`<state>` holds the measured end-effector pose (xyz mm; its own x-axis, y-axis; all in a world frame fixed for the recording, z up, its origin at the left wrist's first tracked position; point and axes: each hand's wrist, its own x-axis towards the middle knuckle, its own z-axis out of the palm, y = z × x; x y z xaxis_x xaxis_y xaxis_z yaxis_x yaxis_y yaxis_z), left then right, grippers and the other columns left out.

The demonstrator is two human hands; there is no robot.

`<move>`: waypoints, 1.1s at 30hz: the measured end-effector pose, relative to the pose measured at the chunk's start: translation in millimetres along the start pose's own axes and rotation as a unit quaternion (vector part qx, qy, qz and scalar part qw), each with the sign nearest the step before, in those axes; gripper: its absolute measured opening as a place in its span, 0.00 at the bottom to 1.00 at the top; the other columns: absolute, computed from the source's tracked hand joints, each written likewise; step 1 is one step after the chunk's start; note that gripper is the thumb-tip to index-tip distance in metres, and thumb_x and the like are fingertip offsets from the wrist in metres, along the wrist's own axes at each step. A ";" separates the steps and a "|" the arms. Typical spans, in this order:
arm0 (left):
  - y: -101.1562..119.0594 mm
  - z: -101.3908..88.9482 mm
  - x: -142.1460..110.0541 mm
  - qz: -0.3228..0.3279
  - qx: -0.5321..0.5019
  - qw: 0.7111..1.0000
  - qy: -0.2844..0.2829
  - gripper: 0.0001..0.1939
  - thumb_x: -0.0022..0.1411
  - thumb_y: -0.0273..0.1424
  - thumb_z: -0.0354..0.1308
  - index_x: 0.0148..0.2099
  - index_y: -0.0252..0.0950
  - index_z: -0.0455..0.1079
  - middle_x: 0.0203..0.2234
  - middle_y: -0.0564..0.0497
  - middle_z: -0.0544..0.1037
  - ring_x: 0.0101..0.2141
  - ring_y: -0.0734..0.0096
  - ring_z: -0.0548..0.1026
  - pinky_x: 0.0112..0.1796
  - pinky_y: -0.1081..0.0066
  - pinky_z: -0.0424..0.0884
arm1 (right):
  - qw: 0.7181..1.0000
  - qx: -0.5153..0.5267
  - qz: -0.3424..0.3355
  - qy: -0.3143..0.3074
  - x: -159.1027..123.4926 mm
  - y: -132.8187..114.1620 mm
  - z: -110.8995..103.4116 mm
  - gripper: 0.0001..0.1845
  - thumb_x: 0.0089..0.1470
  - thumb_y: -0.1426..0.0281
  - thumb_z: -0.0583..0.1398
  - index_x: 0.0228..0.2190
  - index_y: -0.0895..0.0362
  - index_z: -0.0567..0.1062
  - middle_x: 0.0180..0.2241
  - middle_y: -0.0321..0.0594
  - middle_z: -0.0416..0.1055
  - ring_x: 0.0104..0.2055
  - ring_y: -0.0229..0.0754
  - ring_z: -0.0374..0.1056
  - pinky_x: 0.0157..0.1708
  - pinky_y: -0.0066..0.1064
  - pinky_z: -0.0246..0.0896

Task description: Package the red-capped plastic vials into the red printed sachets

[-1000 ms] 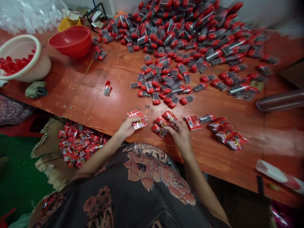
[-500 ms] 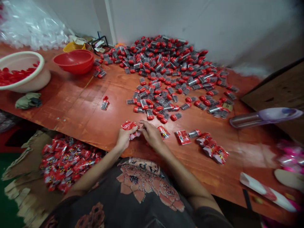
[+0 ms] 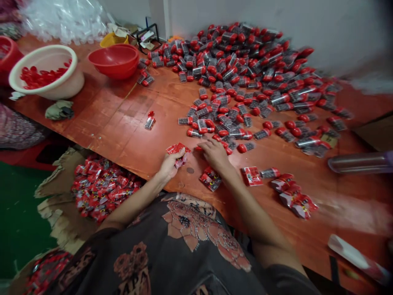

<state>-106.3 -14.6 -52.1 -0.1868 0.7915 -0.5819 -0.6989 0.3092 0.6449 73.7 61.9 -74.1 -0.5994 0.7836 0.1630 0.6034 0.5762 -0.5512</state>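
Observation:
My left hand [image 3: 170,164] is closed around crinkled red printed plastic packets [image 3: 180,152] just above the near part of the table. To its right, my right hand [image 3: 216,155] lies over the front edge of the pile of red-capped clear tubes [image 3: 233,61]. Its fingers are stretched out above a tube, and a red cap [image 3: 199,148] shows by the fingertips; the thumb is hidden. Below my right wrist is a red-and-black packet [image 3: 210,179]. Further right lie a flat red packet [image 3: 252,176], a single tube [image 3: 269,172] and several filled red packets [image 3: 294,196].
At the left stand a white tub [image 3: 66,84] of red caps and a red bowl [image 3: 115,61]. One tube [image 3: 150,123] lies apart. Below the table edge is a heap of filled packets [image 3: 104,186]. A clear scoop [image 3: 356,162] lies at the right.
My right hand first left the small packets and met my left hand at the red packets, then moved right and away to the tubes. The packets in my left hand now look crumpled. The view shifted.

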 end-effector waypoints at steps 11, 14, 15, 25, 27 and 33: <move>-10.2 12.2 -8.7 0.035 0.006 0.998 -0.048 0.13 0.41 0.29 0.73 0.29 0.33 0.74 0.24 0.54 0.79 0.24 0.76 0.76 0.30 0.74 0.73 | 0.837 0.468 0.247 0.135 -22.5 -62.5 5.3 0.21 0.42 0.60 0.69 0.37 0.53 0.72 0.31 0.34 0.74 0.32 0.41 0.70 0.35 0.36 0.68; -11.1 11.3 -12.2 0.019 0.020 0.998 -0.059 0.14 0.40 0.27 0.74 0.31 0.33 0.75 0.26 0.53 0.80 0.25 0.75 0.77 0.31 0.72 0.73 | 0.850 0.445 0.229 0.161 -28.2 -61.5 8.6 0.22 0.43 0.65 0.68 0.42 0.52 0.73 0.36 0.36 0.75 0.37 0.41 0.72 0.41 0.38 0.69; -11.4 11.0 -13.0 0.013 0.025 0.998 -0.055 0.14 0.39 0.26 0.74 0.31 0.33 0.75 0.26 0.52 0.80 0.25 0.74 0.77 0.31 0.72 0.73 | 0.855 0.439 0.222 0.162 -30.6 -61.6 9.7 0.21 0.45 0.65 0.67 0.43 0.52 0.72 0.38 0.37 0.75 0.37 0.41 0.72 0.42 0.39 0.69; -10.5 17.7 -7.9 -0.105 -0.054 0.993 0.019 0.06 0.51 0.20 0.66 0.28 0.33 0.72 0.24 0.50 0.79 0.24 0.75 0.76 0.29 0.75 0.73 | 0.820 0.474 0.294 0.125 -51.2 -68.5 -3.0 0.22 0.55 0.59 0.61 0.50 0.50 0.66 0.24 0.32 0.69 0.22 0.38 0.66 0.23 0.32 0.65; -7.3 19.5 -7.0 -0.113 -0.077 0.990 0.036 0.06 0.53 0.20 0.65 0.29 0.33 0.72 0.23 0.52 0.78 0.24 0.76 0.76 0.29 0.76 0.73 | 0.810 0.497 0.297 0.092 -58.8 -71.1 -9.6 0.20 0.56 0.60 0.59 0.49 0.49 0.67 0.26 0.33 0.69 0.23 0.38 0.67 0.26 0.33 0.67; -7.3 28.5 -10.9 -0.138 -0.102 0.985 0.027 0.03 0.55 0.21 0.64 0.33 0.31 0.73 0.21 0.52 0.78 0.23 0.76 0.76 0.30 0.76 0.74 | 0.824 0.499 0.247 0.107 -68.0 -84.0 -5.3 0.20 0.53 0.61 0.63 0.49 0.46 0.71 0.46 0.40 0.72 0.43 0.43 0.71 0.42 0.40 0.71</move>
<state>-79.5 -10.5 -36.3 -0.0033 0.6613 -0.7501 -0.8518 0.3912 0.3486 66.6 -38.6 -34.5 -0.2402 0.9494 -0.2021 -0.0510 -0.2203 -0.9741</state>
